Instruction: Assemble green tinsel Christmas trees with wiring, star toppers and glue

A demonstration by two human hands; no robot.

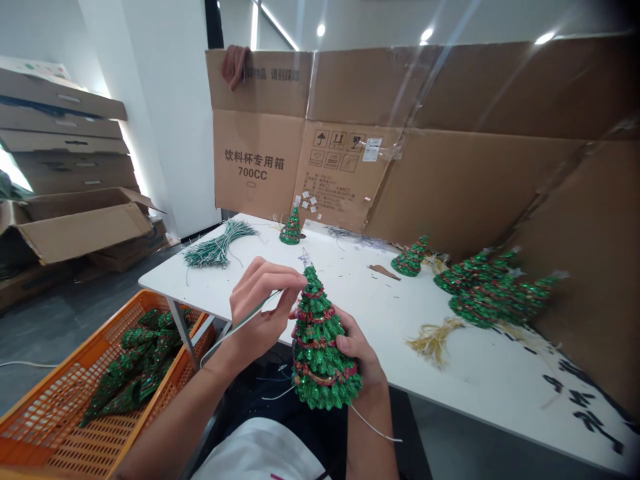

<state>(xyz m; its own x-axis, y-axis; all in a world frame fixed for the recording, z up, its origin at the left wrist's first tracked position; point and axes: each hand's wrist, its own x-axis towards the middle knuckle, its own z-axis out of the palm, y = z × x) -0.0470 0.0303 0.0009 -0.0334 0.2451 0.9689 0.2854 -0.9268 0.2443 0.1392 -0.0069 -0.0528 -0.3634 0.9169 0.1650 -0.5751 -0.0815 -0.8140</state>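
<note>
Flattened cardboard (450, 180) backs the white table (450, 393), sequined Christmas trees (411, 258) scattered across it.

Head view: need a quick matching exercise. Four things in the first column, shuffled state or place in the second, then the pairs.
Things:
1. Large glittery green tree
2. Bundle of green wires
3. Glittery green cones
4. Left hand

States and places:
A. Lying in the orange crate at lower left
B. Pinching a green wire
C. Gripped by the right hand
D. Lying at the left end of the white table

Pairs: 1-C, 2-D, 3-A, 4-B
</note>
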